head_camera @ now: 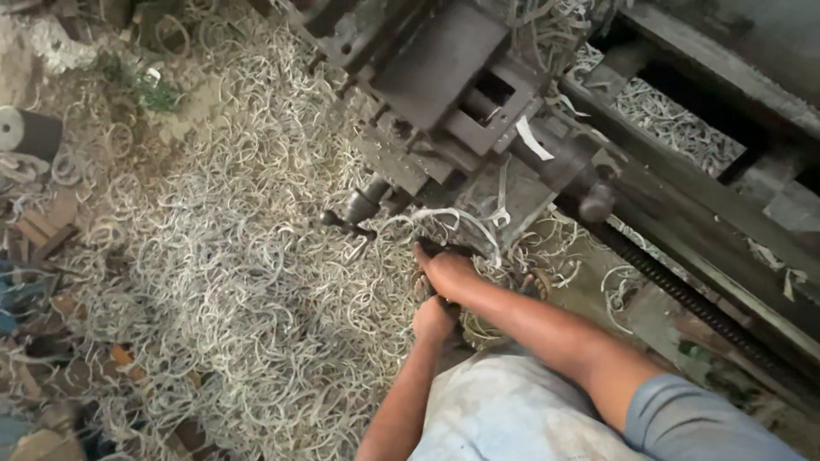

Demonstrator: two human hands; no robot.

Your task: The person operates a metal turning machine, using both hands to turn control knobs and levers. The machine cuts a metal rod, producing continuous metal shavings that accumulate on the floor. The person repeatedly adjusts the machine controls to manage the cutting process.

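- Both your hands are down at the foot of the lathe (478,94), among the metal shavings (239,282) that cover the floor (658,307).
- Your right hand (446,271) reaches furthest, at about 12 o'clock from your left hand (434,320), with its fingers curled down onto something dark under the machine; what they hold is hidden by shavings and by the hand itself, so you cannot tell how tightly they close.
- Your left hand sits just behind, touching or nearly touching the right wrist, knuckles up; its fingers are tucked under and their grip cannot be read.
- Step in hand, by the look of it: a two-handed pull or clearing at the machine's base, where a long pale ribbon of swarf (461,224) loops at 12 o'clock just above your right hand.
- The next move likely calls for a slow, careful draw, since the curled strips look sharp to bare skin.
- Count: two hands, one lathe, one crank handle (352,215) at 10 o'clock from your hands, one long threaded rod (683,294) running off toward 4 o'clock, shavings too many to number.
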